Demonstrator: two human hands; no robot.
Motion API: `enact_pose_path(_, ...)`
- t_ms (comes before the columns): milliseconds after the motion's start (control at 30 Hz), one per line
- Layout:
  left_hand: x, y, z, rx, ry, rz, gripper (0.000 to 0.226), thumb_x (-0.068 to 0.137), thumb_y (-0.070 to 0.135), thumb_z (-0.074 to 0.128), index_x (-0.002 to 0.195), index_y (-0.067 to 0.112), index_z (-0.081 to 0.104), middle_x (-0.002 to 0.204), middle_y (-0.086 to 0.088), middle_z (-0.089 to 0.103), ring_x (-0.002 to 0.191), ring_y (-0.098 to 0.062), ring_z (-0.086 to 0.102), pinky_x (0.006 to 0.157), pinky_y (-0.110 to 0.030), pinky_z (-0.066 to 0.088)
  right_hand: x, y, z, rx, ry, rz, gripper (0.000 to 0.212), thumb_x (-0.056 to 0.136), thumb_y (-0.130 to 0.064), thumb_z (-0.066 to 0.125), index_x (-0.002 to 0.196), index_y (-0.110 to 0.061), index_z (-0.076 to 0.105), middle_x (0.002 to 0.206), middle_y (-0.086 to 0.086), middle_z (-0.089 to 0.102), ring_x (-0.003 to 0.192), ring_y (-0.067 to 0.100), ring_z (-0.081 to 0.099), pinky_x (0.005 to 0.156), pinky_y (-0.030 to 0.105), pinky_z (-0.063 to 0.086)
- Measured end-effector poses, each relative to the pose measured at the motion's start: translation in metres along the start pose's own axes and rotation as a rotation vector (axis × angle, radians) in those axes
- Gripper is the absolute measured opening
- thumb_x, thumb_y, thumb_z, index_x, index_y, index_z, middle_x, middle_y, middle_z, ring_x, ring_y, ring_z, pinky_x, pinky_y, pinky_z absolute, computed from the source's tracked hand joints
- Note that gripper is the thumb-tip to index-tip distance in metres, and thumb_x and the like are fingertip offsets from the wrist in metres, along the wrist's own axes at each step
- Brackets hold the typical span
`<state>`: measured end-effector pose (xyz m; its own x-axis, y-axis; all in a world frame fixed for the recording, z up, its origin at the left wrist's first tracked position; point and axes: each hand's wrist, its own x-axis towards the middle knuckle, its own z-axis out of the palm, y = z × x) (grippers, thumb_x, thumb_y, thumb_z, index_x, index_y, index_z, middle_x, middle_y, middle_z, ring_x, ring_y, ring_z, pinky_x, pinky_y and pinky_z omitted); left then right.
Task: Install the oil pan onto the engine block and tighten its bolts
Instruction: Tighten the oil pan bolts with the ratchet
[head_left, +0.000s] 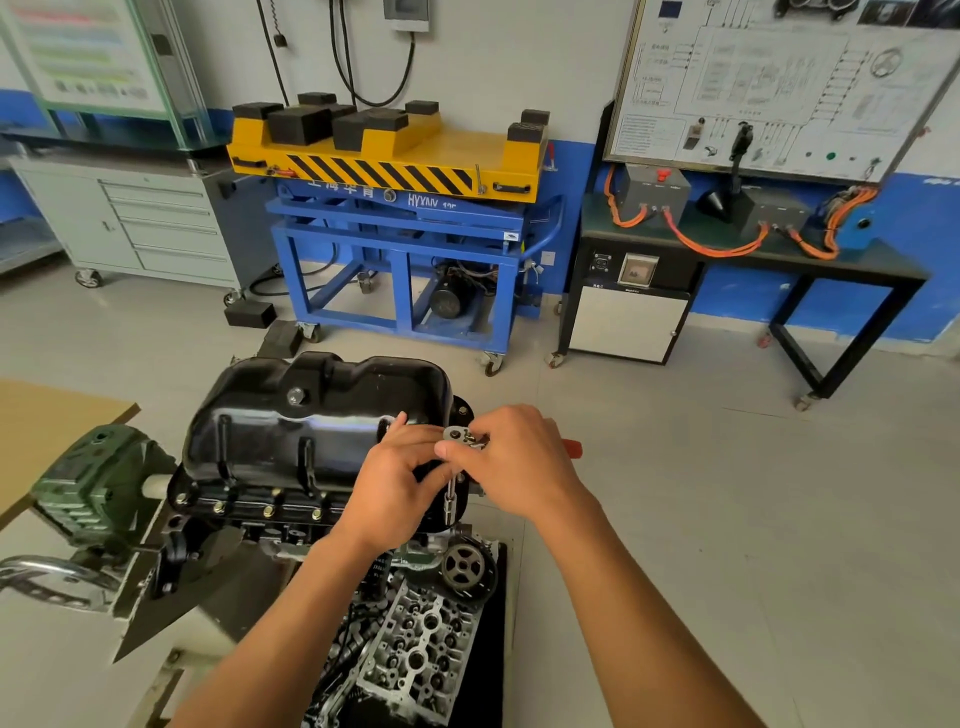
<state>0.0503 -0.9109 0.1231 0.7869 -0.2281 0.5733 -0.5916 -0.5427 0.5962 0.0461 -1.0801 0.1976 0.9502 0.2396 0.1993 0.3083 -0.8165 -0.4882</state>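
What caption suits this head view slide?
Left hand and right hand grip a red-handled chrome ratchet wrench beside the glossy black oil pan on the engine block.

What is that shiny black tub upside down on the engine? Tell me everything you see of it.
The oil pan is a glossy black metal-looking tub, lying bottom-up on the engine block. Its shell has ribs and a stepped hump, with a silver drain plug on the near side. Brass-coloured bolts sit along its front flange. The left hand, holding a ratchet with the right hand, covers its right end.
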Motion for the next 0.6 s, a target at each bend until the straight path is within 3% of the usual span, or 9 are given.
enact_pose_path(133,-0.004,0.001,0.003,-0.030,0.066,-0.030,0.018,0.090,0.012,0.073,0.105,0.018,0.079,0.108,0.013,0.073,0.104,0.000,0.065,0.122,-0.028,0.023,-0.009,-0.004,0.002,0.081,0.031,0.036,0.054,0.088,-0.050,0.067,0.048,-0.022,0.042,0.045,-0.006,0.039,0.047,0.012,0.036,0.061,0.032,0.030)
enact_pose_path(300,-0.004,0.002,0.006,-0.017,0.065,-0.034,0.011,0.090,0.015,0.073,0.099,0.017,0.079,0.100,0.008,0.074,0.097,-0.005,0.066,0.120,-0.018,0.016,-0.014,-0.007,0.001,0.143,0.011,0.117,0.049,0.089,-0.046,0.067,0.051,-0.021,0.048,0.047,-0.006,0.044,0.048,0.012,0.039,0.061,0.031,0.032)
enact_pose_path(600,-0.006,0.004,0.006,-0.053,0.080,-0.045,0.013,0.090,0.019,0.072,0.100,0.023,0.079,0.101,0.016,0.073,0.099,0.000,0.065,0.121,-0.020,0.016,-0.020,-0.009,0.003,0.244,0.071,0.179,0.049,0.088,-0.043,0.070,0.051,-0.019,0.047,0.040,-0.008,0.039,0.042,0.011,0.033,0.053,0.028,0.028)
